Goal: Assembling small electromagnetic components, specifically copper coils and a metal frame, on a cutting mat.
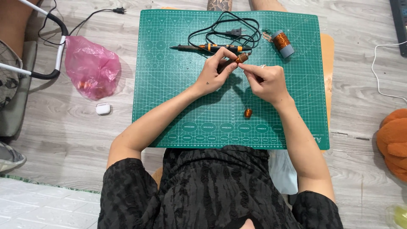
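My left hand [214, 74] grips a small copper-wound coil part [241, 58] above the green cutting mat [178, 93]. My right hand [265, 80] pinches at the same part from the right, fingertips touching it; whether a thin wire runs between the fingers is too fine to tell. Just behind the hands lies a soldering iron [199, 48] with an orange and black handle, and its black cord [229, 29] is looped at the mat's far edge. A spool of copper wire [282, 43] lies at the far right. A small copper coil [248, 113] rests on the mat beneath my right wrist.
A pink plastic bag [91, 65] with something orange inside sits on the wooden floor left of the mat. A small white case [103, 109] lies near it. A white and black bar frame [46, 46] is at far left. An orange plush toy [394, 140] sits at the right edge.
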